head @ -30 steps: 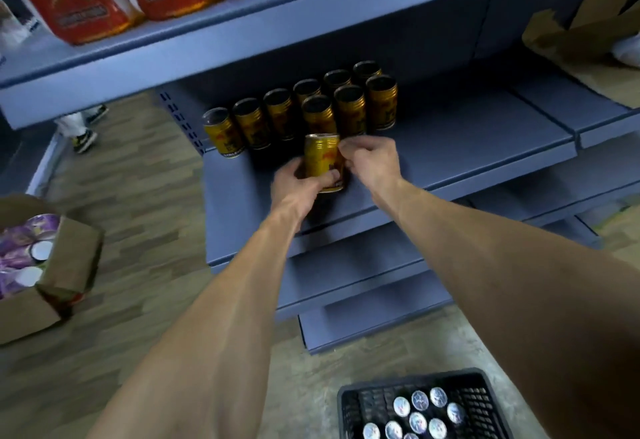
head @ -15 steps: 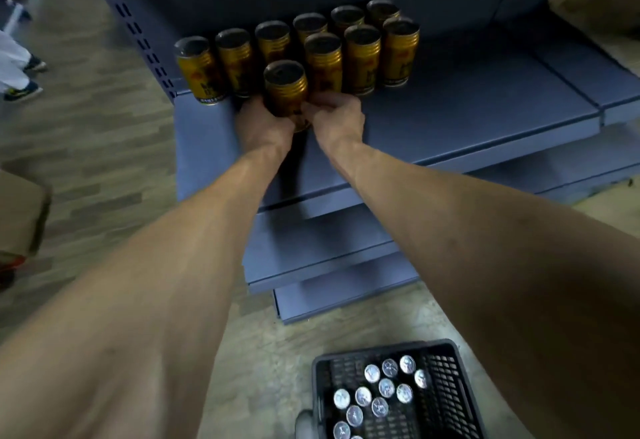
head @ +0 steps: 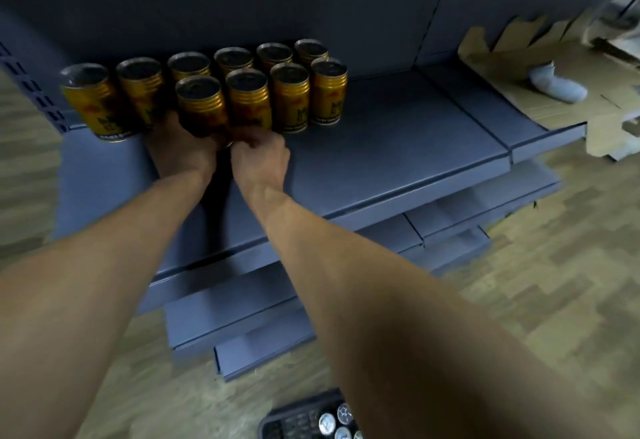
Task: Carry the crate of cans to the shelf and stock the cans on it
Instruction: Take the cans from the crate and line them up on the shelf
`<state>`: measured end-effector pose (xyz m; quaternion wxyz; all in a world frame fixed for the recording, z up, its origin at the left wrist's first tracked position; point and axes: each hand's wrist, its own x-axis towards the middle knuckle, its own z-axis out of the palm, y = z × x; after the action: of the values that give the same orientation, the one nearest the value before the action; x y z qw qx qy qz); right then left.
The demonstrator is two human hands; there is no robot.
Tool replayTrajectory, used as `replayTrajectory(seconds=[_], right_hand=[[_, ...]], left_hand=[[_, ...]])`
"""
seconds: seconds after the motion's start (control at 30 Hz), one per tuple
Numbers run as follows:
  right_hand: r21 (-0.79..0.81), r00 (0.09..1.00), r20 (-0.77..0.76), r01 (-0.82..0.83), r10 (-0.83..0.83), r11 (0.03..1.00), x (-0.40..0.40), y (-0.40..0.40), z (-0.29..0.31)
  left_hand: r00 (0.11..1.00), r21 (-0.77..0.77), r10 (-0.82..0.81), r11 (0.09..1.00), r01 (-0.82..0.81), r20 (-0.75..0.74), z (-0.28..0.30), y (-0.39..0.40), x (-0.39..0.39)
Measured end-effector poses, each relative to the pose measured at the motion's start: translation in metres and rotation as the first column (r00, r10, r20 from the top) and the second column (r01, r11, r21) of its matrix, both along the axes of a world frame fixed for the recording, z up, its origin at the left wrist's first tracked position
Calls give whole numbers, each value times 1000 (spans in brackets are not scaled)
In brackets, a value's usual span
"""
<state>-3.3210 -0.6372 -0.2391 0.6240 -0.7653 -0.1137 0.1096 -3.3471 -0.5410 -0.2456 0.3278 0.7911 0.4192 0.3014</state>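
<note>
Several gold cans with dark lids (head: pixel 291 99) stand in two rows on the blue-grey shelf (head: pixel 398 147). At the left end of the front row stands one more gold can (head: pixel 200 106). My left hand (head: pixel 180 152) wraps round its lower part from the left. My right hand (head: pixel 260 158) has curled fingers pinching its base from the right, close to the neighbouring can. A black plastic crate (head: pixel 294 419) sits on the floor at the bottom edge, with silver-topped cans (head: pixel 327 423) inside; my right forearm hides part of it.
Flattened cardboard (head: pixel 540 67) and a white object (head: pixel 557 86) lie on the shelf section to the right. Lower blue shelves (head: pixel 242 320) jut out beneath the stocked one. The floor is wood-patterned (head: pixel 519 282).
The held can moved back from the shelf front into the front row, touching the other cans. Both hands followed it. The view shifted closer and rightward.
</note>
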Motion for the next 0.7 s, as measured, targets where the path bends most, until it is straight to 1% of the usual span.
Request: replayTrajectory(seconds=[0.07, 0.2, 0.3, 0.37, 0.43, 0.5, 0.57, 0.63, 0.7], right_hand=[[-10, 999, 37, 7, -6, 1000, -1, 3, -2], [-33, 997, 78, 21, -19, 999, -1, 5, -7], [-48, 997, 70, 44, -41, 998, 2, 7, -8], [-54, 997, 62, 44, -41, 998, 1, 9, -8], [-27, 997, 41, 60, -59, 998, 0, 9, -4], [48, 994, -6, 106, -105, 993, -1, 5, 2], [95, 981, -54, 193, -189, 977, -3, -2, 5], [91, 956, -56, 292, -288, 952, -6, -14, 3], [60, 945, -26, 328, -327, 943, -7, -30, 0]], left_hand=[[1000, 13, -14, 1000, 14, 1, -2, 4, 1], [1000, -15, 4, 1000, -4, -30, -6, 1, 3], [1000, -44, 11, 999, -11, -4, -3, -5, 4], [1000, -49, -18, 999, 19, 24, -5, -1, 2], [998, -24, -61, 998, 61, 26, -4, 1, -1], [997, 3, -79, 997, 79, -11, -3, 0, -5], [996, 0, -84, 996, 84, -18, -6, -7, -14], [997, -13, -80, 997, 80, 8, -13, -16, -28], [997, 5, -73, 997, 73, 25, -19, -26, -42]])
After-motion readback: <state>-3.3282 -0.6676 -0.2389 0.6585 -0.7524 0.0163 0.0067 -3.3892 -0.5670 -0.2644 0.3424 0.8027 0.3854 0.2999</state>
